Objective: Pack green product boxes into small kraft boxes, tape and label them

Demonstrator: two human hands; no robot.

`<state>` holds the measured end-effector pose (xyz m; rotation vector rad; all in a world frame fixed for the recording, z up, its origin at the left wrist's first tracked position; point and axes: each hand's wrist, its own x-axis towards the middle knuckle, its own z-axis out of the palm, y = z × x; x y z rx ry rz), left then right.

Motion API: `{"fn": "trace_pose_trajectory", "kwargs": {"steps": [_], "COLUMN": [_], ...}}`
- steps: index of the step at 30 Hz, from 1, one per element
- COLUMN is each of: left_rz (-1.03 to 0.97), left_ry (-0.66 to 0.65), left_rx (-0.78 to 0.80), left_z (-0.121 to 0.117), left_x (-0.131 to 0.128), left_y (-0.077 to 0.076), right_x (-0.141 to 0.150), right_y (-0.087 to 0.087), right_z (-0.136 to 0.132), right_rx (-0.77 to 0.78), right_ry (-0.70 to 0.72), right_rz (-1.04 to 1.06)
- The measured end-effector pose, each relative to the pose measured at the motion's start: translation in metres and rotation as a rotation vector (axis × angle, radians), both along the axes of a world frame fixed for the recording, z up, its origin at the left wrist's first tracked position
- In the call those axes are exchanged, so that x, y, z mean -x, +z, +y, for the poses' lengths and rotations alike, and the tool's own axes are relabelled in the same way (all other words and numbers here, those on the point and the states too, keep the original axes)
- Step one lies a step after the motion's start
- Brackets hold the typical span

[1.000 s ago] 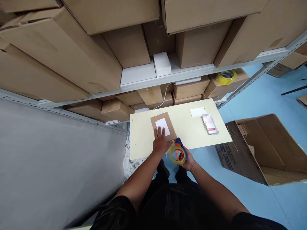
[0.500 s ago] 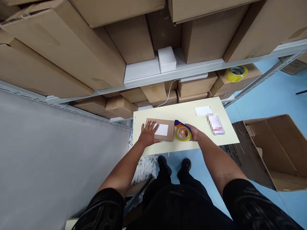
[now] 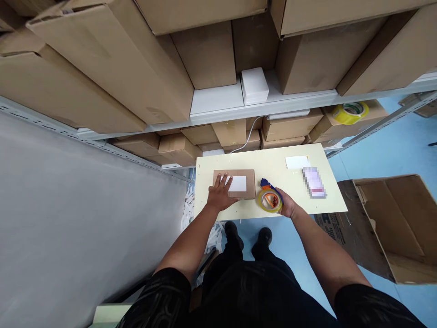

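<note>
A small brown cardboard box (image 3: 251,184) with a white label (image 3: 238,184) on top lies on the cream tabletop (image 3: 244,208). Resting on the box's left part is my left hand (image 3: 221,196), its fingers spread and the tips over the label's edge. My right hand (image 3: 286,203) grips a tape dispenser (image 3: 270,197), blue and orange, loaded with a roll of yellowish clear tape. The dispenser is just right of the box, apart from it. Parts of my right fingers are hidden behind the dispenser.
Behind the table, a metal shelf (image 3: 218,111) carries several large cartons and a small white box (image 3: 254,85). A yellow tape roll (image 3: 350,112) sits on a lower carton. White paper (image 3: 297,162) and a pixelated item (image 3: 314,182) lie at right. An open carton (image 3: 392,228) stands on the floor.
The dispenser in my right hand has shifted slightly away from the box's right end. The box now lies straighter under my left hand. The whole view has shifted a little.
</note>
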<state>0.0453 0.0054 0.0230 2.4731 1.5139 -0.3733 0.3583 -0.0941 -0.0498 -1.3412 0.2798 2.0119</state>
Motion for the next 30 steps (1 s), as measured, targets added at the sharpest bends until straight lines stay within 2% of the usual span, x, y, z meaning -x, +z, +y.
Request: {"fn": "trace_pose_trajectory", "kwargs": {"steps": [5, 7, 9, 12, 16, 20, 23, 27, 30], "left_rz": [0.014, 0.018, 0.012, -0.019, -0.06, -0.107, -0.149, -0.237, -0.304], "left_ry": [0.083, 0.132, 0.183, 0.218, 0.085, -0.177, -0.315, -0.253, -0.218], "left_rx": [-0.004, -0.002, -0.002, -0.024, -0.073, -0.061, -0.067, -0.088, -0.1], "left_z": [-0.006, -0.01, -0.018, -0.035, -0.049, -0.032, -0.015, -0.009, -0.014], "left_x": [-0.014, -0.022, -0.03, -0.037, -0.03, -0.004, 0.014, 0.02, 0.016], "left_y": [-0.003, -0.004, -0.006, -0.006, 0.0, 0.003, -0.006, -0.028, -0.038], "right_x": [0.036, 0.058, 0.078, 0.089, 0.064, 0.023, 0.003, -0.002, 0.003], "right_y": [-0.006, -0.008, -0.009, -0.008, -0.002, 0.006, 0.01, 0.008, 0.002], "right_z": [-0.071, -0.083, -0.08, -0.055, -0.001, 0.051, 0.082, 0.1, 0.096], "right_rx": [-0.007, 0.002, -0.001, -0.022, -0.05, -0.023, 0.02, 0.014, -0.073], "right_ry": [-0.167, -0.24, -0.322, -0.412, -0.423, -0.167, -0.003, 0.087, 0.051], "right_rz": [0.172, 0.195, 0.19, 0.17, 0.124, 0.066, -0.018, -0.048, -0.017]}}
